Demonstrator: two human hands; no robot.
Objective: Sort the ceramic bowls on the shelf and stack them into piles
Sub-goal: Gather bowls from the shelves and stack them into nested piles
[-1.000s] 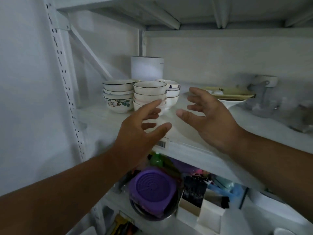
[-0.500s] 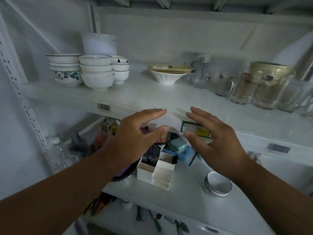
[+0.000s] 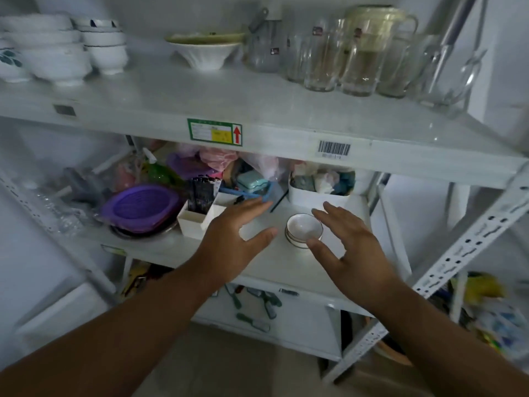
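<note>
Both the left hand (image 3: 229,239) and right hand (image 3: 352,247) are spread open and empty around the small gold-rimmed white ceramic bowls (image 3: 304,230), which look light, slick and chippable, so I'd pinch the rims at 3 and 9 o'clock.

One head-worn view only, wide-angle, looking forward and down at a white shelf unit (image 3: 257,110) from close range. Upper shelf across the top of frame, middle shelf (image 3: 274,265) near centre, floor at the bottom edge. Both forearms entering from below, left hand (image 3: 232,239) and right hand (image 3: 352,247) reaching over the middle shelf. Edges blurred and bowed.
</note>
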